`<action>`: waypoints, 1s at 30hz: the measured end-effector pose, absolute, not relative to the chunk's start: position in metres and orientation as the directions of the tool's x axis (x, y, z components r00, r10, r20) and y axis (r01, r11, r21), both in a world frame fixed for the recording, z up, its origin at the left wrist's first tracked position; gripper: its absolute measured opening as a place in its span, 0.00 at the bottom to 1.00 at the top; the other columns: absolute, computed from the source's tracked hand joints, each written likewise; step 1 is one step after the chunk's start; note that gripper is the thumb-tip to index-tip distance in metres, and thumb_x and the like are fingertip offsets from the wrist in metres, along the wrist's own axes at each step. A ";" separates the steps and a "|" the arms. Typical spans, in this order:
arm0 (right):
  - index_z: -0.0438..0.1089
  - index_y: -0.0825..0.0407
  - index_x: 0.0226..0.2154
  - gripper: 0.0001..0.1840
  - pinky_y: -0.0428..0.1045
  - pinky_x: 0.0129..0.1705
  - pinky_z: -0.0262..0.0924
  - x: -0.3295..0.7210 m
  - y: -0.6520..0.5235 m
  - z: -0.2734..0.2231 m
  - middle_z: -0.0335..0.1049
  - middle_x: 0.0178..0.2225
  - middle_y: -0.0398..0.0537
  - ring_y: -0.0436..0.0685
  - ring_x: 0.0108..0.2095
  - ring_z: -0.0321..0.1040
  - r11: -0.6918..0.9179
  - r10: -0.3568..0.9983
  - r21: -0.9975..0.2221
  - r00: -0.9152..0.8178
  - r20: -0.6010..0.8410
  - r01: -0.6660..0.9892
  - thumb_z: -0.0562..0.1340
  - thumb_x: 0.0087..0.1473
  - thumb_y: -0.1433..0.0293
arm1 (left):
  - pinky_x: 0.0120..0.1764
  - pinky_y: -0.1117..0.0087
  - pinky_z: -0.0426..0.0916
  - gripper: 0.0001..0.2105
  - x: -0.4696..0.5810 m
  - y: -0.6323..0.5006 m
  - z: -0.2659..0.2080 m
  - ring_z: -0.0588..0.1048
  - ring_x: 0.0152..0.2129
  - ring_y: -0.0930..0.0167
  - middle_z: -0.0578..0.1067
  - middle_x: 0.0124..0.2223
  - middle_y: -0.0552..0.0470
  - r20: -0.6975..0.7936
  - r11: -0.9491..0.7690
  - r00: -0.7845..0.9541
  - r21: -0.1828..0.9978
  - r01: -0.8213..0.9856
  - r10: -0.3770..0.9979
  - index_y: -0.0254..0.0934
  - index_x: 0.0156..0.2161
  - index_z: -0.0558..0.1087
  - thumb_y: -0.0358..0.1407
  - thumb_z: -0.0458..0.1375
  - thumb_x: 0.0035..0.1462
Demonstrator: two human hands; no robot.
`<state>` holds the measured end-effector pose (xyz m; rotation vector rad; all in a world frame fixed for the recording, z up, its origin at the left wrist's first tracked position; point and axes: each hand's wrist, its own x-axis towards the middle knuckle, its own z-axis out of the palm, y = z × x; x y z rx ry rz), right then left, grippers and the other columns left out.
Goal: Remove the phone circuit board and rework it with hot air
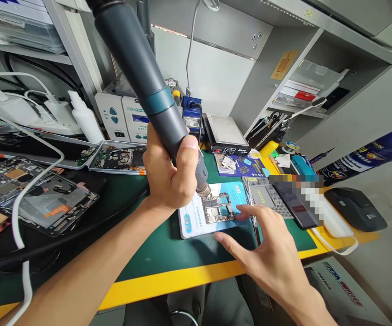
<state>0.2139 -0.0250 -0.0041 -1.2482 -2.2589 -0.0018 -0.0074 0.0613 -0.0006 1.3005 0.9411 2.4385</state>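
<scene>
My left hand point(171, 172) is wrapped around a dark grey hot-air gun point(141, 72), its body slanting up to the upper left. The gun's round metal nozzle point(203, 189) sits at the top edge of a phone logic board point(219, 207); the gap between them is hard to judge. Beneath the board is a blue and white printed pad point(192, 228). On the board's right side, my right hand point(270, 249) is open, thumb and forefinger well apart. A pair of metal tweezers point(249, 192) runs behind its fingers; whether they touch is unclear.
Opened devices point(60, 194) and a white cable point(19, 208) crowd the left side. A white spray bottle point(85, 117), a soldering station box point(109, 115) and a heating plate point(226, 129) stand behind. Rightward are a perforated plate point(277, 197), a phone point(294, 203) and a blue spray can point(369, 156).
</scene>
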 end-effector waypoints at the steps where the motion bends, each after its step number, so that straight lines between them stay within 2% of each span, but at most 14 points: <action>1: 0.67 0.48 0.49 0.23 0.60 0.46 0.67 0.215 -0.025 0.000 0.73 0.38 0.49 0.64 0.43 0.72 0.574 0.792 -0.295 -0.428 0.435 0.763 0.70 0.58 0.54 | 0.26 0.62 0.67 0.17 -0.007 0.061 0.000 0.73 0.22 0.68 0.75 0.31 0.52 0.667 -0.772 -0.579 0.628 0.097 0.469 0.39 0.45 0.73 0.49 0.62 0.57; 3: 0.66 0.46 0.52 0.23 0.60 0.52 0.67 0.220 -0.018 0.008 0.74 0.44 0.49 0.64 0.50 0.71 0.592 0.803 -0.382 -0.482 0.350 0.709 0.70 0.59 0.58 | 0.25 0.62 0.67 0.14 -0.006 0.059 0.003 0.72 0.20 0.69 0.74 0.27 0.54 0.674 -0.776 -0.561 0.625 0.087 0.480 0.39 0.44 0.72 0.46 0.61 0.59; 6: 0.61 0.42 0.60 0.32 0.63 0.64 0.60 0.228 0.004 0.015 0.69 0.61 0.49 0.67 0.66 0.61 0.579 0.807 -0.420 -0.562 0.179 0.698 0.70 0.57 0.60 | 0.24 0.64 0.67 0.12 -0.005 0.054 0.006 0.72 0.18 0.71 0.74 0.25 0.56 0.687 -0.780 -0.533 0.621 0.079 0.494 0.38 0.43 0.71 0.44 0.61 0.61; 8: 0.61 0.40 0.60 0.33 0.64 0.64 0.60 0.232 0.017 0.017 0.67 0.63 0.46 0.67 0.68 0.58 0.566 0.803 -0.427 -0.589 0.092 0.705 0.71 0.56 0.62 | 0.24 0.65 0.67 0.12 -0.005 0.053 0.005 0.72 0.18 0.71 0.74 0.25 0.56 0.694 -0.781 -0.521 0.619 0.082 0.496 0.38 0.43 0.71 0.44 0.61 0.61; 9: 0.62 0.39 0.59 0.31 0.63 0.64 0.61 0.233 0.021 0.016 0.68 0.62 0.45 0.66 0.67 0.60 0.561 0.802 -0.438 -0.592 0.078 0.702 0.70 0.56 0.62 | 0.23 0.65 0.67 0.12 -0.005 0.053 0.005 0.72 0.18 0.71 0.74 0.25 0.56 0.695 -0.779 -0.517 0.622 0.081 0.500 0.39 0.43 0.71 0.45 0.61 0.61; 11: 0.64 0.40 0.56 0.26 0.61 0.60 0.65 0.233 0.021 0.012 0.71 0.58 0.45 0.64 0.62 0.66 0.556 0.808 -0.459 -0.579 0.107 0.692 0.70 0.58 0.62 | 0.23 0.65 0.68 0.12 -0.005 0.052 0.003 0.73 0.18 0.70 0.74 0.26 0.56 0.693 -0.772 -0.507 0.630 0.081 0.512 0.40 0.43 0.71 0.45 0.61 0.60; 14: 0.66 0.43 0.53 0.23 0.58 0.55 0.68 0.229 0.008 0.000 0.74 0.51 0.48 0.63 0.54 0.72 0.573 0.818 -0.435 -0.515 0.256 0.694 0.70 0.59 0.60 | 0.23 0.65 0.68 0.10 -0.006 0.053 0.003 0.72 0.19 0.70 0.74 0.26 0.56 0.701 -0.763 -0.500 0.636 0.115 0.509 0.42 0.42 0.72 0.44 0.61 0.60; 17: 0.67 0.48 0.52 0.28 0.60 0.50 0.69 0.222 -0.010 -0.015 0.74 0.47 0.54 0.67 0.51 0.73 0.598 0.783 -0.347 -0.433 0.448 0.723 0.73 0.55 0.55 | 0.22 0.65 0.66 0.08 -0.006 0.054 0.006 0.72 0.18 0.71 0.73 0.26 0.54 0.727 -0.785 -0.504 0.603 0.142 0.467 0.39 0.40 0.73 0.41 0.61 0.60; 19: 0.67 0.52 0.54 0.33 0.65 0.53 0.67 0.218 -0.021 -0.023 0.73 0.49 0.60 0.71 0.53 0.71 0.595 0.760 -0.318 -0.388 0.521 0.738 0.72 0.53 0.52 | 0.21 0.66 0.65 0.07 -0.004 0.055 0.009 0.72 0.18 0.71 0.72 0.25 0.54 0.721 -0.800 -0.524 0.589 0.117 0.454 0.37 0.38 0.73 0.39 0.61 0.59; 23: 0.64 0.56 0.59 0.35 0.71 0.64 0.57 0.213 -0.031 -0.031 0.72 0.53 0.64 0.72 0.57 0.69 0.590 0.769 -0.351 -0.373 0.519 0.727 0.71 0.57 0.56 | 0.19 0.66 0.63 0.07 0.001 0.055 0.014 0.72 0.16 0.73 0.70 0.24 0.55 0.686 -0.800 -0.578 0.593 0.093 0.442 0.33 0.35 0.73 0.36 0.60 0.57; 26: 0.64 0.56 0.59 0.33 0.72 0.64 0.56 0.210 -0.032 -0.035 0.70 0.54 0.64 0.72 0.58 0.68 0.585 0.770 -0.369 -0.350 0.534 0.723 0.71 0.57 0.61 | 0.19 0.64 0.65 0.04 0.006 0.053 0.017 0.71 0.14 0.73 0.71 0.24 0.56 0.656 -0.779 -0.612 0.618 0.101 0.441 0.32 0.34 0.73 0.32 0.58 0.55; 30: 0.65 0.56 0.58 0.32 0.74 0.63 0.56 0.206 -0.032 -0.040 0.70 0.53 0.65 0.74 0.57 0.67 0.576 0.765 -0.377 -0.316 0.561 0.726 0.72 0.56 0.60 | 0.19 0.63 0.67 0.03 0.011 0.048 0.021 0.71 0.15 0.73 0.71 0.25 0.57 0.639 -0.755 -0.624 0.645 0.117 0.449 0.36 0.31 0.73 0.30 0.57 0.53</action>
